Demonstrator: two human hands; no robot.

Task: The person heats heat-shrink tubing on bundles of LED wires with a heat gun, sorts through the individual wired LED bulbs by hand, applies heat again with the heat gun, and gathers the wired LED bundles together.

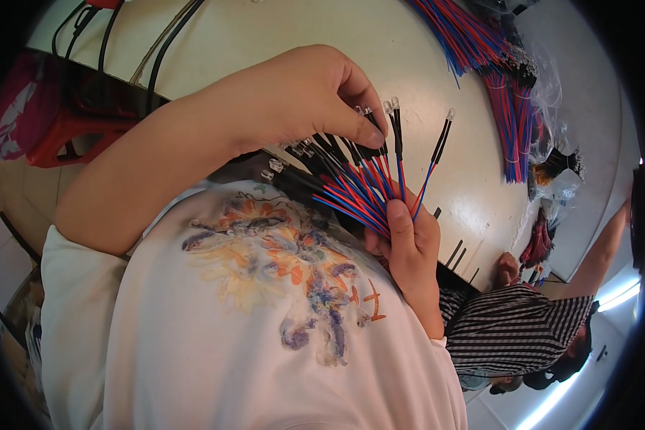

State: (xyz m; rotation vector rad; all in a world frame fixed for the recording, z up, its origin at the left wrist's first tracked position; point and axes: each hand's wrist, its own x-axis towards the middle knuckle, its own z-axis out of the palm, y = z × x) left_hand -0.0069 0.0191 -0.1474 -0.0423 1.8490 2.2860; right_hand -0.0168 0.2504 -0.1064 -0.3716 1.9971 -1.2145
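Note:
My right hand (412,247) is closed round the red and blue wires of a fanned bundle of wired LEDs (365,179), its thumb pressed over them. Clear LED heads and black sleeves point away from that hand, and one wired LED (444,132) sticks out apart on the right. Reaching across from the left, my left hand (330,100) pinches at a black-sleeved wired LED in the bundle between thumb and index finger. Its fingertips partly cover the held piece. The bundle is in front of my white printed shirt, by the table edge.
Tied red and blue wire bundles (509,129) and clear plastic bags (552,93) lie along the right of the pale table (251,29). Short black pieces (459,256) are near its edge. Black cables (168,54) and a red stool (79,140) are left; a striped-shirted person (516,330) is right.

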